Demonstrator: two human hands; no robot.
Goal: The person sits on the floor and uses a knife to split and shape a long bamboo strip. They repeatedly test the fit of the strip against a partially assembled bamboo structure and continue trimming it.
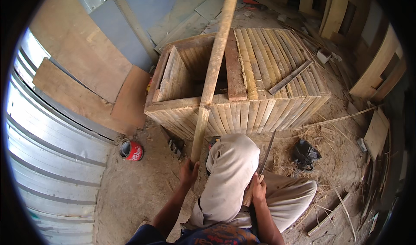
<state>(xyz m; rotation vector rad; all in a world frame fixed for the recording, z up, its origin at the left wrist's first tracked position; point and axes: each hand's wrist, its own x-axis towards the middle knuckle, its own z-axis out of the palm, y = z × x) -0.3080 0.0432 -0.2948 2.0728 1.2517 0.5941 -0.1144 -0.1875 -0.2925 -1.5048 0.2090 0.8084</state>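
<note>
My left hand (189, 173) is closed around the lower end of a long split bamboo pole (215, 58). The pole slants up and away, passing across a bamboo-clad box (260, 115) in front of me. In my right hand (259, 188), beside my bent knee, is a long knife with a narrow dark blade (267, 153) and a wooden handle (248, 197). Its blade points up toward the box. The left part of the box top is an open cavity framed in wood. Bamboo slats cover its right part, with a loose strip (290, 77) lying on them.
A red can (131, 150) stands on the dirt floor to the left, near a corrugated metal wall (56, 158). A crumpled black plastic bag (306, 155) lies to the right among bamboo shavings. Plywood sheets (82, 41) lean at the left, and wooden frames (377, 67) stand at the right.
</note>
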